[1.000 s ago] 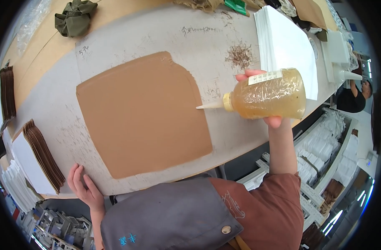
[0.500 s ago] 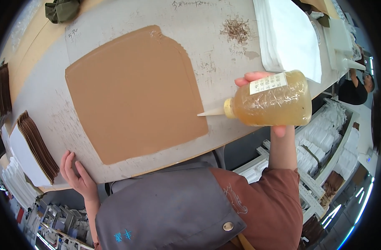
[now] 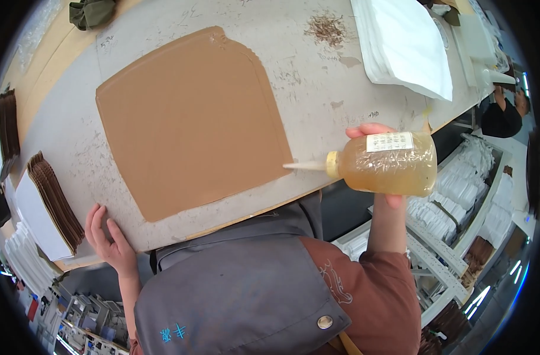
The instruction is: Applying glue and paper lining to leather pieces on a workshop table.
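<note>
One squeeze bottle (image 3: 388, 164), amber liquid, nearly full

A glossy clear plastic squeeze bottle (image 3: 388, 164) of amber liquid with a smooth cream plastic nozzle (image 3: 305, 167) meets a matt brown cardboard sheet (image 3: 190, 118) on a scuffed, stained grey tabletop (image 3: 317, 83) near smooth white paper sheets (image 3: 403, 41).

We see a stack of white sheets (image 3: 409, 44) at the far right of the grey table (image 3: 317, 89), dark brown stacks (image 3: 54, 201) at left, and a green cloth (image 3: 92, 10) beyond.
</note>
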Action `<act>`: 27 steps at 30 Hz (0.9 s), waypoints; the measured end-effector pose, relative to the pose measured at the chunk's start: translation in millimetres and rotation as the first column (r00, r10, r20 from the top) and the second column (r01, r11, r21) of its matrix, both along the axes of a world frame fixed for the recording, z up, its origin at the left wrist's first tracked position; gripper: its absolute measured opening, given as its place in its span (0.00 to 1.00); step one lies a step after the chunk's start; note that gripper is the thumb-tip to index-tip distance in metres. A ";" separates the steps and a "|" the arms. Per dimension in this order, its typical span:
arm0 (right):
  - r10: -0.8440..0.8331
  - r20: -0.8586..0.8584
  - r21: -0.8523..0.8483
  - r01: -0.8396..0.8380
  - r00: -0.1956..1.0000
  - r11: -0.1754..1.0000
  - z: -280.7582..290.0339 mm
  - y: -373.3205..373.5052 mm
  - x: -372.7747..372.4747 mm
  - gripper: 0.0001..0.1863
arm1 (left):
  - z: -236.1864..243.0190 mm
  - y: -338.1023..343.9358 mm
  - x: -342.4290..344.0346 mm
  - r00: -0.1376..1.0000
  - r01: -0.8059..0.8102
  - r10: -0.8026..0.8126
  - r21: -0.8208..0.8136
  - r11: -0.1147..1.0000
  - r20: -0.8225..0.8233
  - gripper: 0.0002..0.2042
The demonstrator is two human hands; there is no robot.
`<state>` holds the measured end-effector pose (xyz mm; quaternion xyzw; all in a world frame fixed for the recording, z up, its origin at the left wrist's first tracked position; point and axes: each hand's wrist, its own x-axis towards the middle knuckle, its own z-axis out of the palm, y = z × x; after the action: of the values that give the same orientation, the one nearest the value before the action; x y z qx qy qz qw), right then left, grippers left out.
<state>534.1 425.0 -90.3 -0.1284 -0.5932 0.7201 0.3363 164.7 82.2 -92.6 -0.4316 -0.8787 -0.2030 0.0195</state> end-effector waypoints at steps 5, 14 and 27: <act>-0.291 0.054 -0.021 0.292 0.955 0.956 -27.9 -58.8 32.3 0.71 | 1.2 1.3 1.2 1.000 0.003 -0.003 0.005 1.000 0.023 0.13; -0.576 0.166 0.063 0.574 0.801 0.816 -25.5 -114.5 22.8 0.68 | -1.5 -3.9 -1.9 0.997 0.034 -0.041 0.097 0.995 0.069 0.13; -0.499 0.179 -0.036 0.513 0.848 0.858 -38.6 -138.8 -5.2 0.68 | -0.7 -4.2 -1.7 0.994 0.089 -0.098 0.162 0.983 0.047 0.12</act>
<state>529.0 286.3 -128.9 -0.3523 -0.5337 0.6168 0.4589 163.0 78.1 -93.2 -0.4638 -0.8385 -0.2854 0.0204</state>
